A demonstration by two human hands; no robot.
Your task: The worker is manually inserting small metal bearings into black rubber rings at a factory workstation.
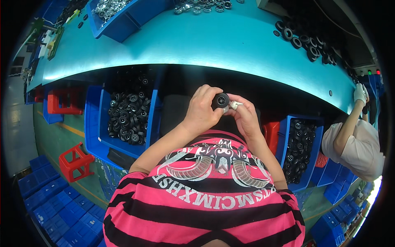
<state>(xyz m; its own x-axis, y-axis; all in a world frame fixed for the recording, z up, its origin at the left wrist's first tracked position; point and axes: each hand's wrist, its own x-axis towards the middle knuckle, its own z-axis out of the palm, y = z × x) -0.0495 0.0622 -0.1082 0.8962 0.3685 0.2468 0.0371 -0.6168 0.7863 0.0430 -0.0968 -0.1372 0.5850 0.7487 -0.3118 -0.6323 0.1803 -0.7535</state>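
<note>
A small black toy wheel (221, 100) with a spoked hub is held up in front of my chest, just short of the bench edge. My left hand (202, 108) pinches it between thumb and fingers. Close against its right side is my right hand (245, 115), fingers bent, with white coverings on some fingertips. Those fingers touch or nearly touch the wheel; whether they grip it too I cannot make out.
Blue bins of black wheels stand at my left (128, 117) and right (299, 148). On the turquoise bench (185, 41) lie black tyres (312, 45), clear parts (201, 6) and a blue bin (123, 24). A gloved co-worker (354, 140) works at the right. Red stools (75, 161) stand left.
</note>
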